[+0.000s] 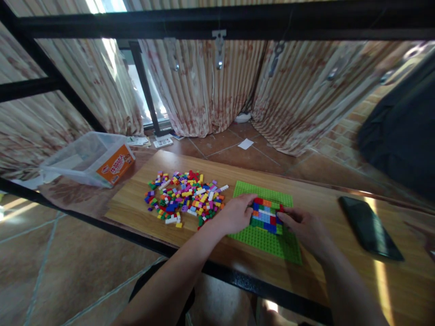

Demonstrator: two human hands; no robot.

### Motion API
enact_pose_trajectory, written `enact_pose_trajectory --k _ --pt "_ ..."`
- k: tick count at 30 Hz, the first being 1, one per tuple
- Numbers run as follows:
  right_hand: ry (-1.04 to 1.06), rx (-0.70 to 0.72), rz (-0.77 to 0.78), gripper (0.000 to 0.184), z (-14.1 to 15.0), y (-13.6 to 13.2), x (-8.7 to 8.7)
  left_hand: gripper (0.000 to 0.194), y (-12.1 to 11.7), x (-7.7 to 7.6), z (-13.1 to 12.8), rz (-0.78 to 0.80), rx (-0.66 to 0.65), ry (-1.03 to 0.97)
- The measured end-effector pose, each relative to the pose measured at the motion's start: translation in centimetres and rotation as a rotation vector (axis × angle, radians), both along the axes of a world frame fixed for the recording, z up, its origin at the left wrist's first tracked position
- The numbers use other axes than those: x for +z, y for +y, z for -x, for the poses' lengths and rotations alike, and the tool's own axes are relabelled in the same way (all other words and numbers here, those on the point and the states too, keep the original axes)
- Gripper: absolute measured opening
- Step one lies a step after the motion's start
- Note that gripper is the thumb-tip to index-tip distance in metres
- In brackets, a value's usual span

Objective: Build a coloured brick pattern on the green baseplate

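A green baseplate lies on the wooden table in front of me. A small block of stacked coloured bricks stands on it. My left hand rests against the block's left side, fingers curled onto its top edge. At the block's right edge, my right hand has its fingertips pinched; whether a brick is in them is hidden. A loose pile of coloured bricks lies to the left of the baseplate.
A clear plastic tub with an orange label sits at the table's far left. A black phone lies flat to the right. A black metal frame crosses overhead; curtains hang behind.
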State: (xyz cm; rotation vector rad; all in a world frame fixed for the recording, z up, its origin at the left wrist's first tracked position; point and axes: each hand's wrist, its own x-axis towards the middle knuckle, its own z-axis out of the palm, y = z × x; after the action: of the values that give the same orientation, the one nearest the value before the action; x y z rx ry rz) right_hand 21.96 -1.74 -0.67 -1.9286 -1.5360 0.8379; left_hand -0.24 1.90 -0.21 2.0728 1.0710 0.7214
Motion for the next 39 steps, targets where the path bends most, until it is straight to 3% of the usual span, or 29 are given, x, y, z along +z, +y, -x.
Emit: enact_pose_trajectory --k 3,8,15,20,22,25,31,34,39 --pt "-0.022 -0.026 -0.038 0.041 0.4 0.0 0.5 0.039 0.6 0.6 1.0 -0.055 0.078 0.043" --pt "-0.035 -0.122 -0.099 0.042 0.3 0.1 1.0 0.033 2.4 1.1 3.2 -0.257 0.397 0.307" --pt "0.022 -0.195 -0.141 0.042 -0.5 0.1 0.7 0.022 4.0 -0.1 3.5 -0.335 0.411 0.586" --pt "0.040 -0.196 -0.165 0.039 -0.2 0.0 1.3 0.019 4.0 0.5 3.6 -0.317 0.450 0.626" --pt "0.049 -0.199 -0.185 0.038 -0.1 -0.1 1.6 0.020 3.9 0.8 3.6 -0.309 0.459 0.566" --pt "0.064 -0.200 -0.210 0.036 0.1 -0.2 1.9 0.019 3.6 0.8 3.1 -0.251 0.409 0.307" --pt "0.145 -0.191 -0.256 0.033 0.5 -0.1 1.3 0.019 1.7 -0.2 0.0 0.178 0.160 -0.291" --pt "0.179 -0.177 -0.292 0.030 0.8 0.0 1.2 0.020 0.5 -0.4 -1.4 0.312 0.094 -0.390" --pt "0.238 -0.075 -0.337 0.025 2.2 -0.5 2.2 0.019 -0.6 -0.3 -2.1 0.292 0.117 -0.453"
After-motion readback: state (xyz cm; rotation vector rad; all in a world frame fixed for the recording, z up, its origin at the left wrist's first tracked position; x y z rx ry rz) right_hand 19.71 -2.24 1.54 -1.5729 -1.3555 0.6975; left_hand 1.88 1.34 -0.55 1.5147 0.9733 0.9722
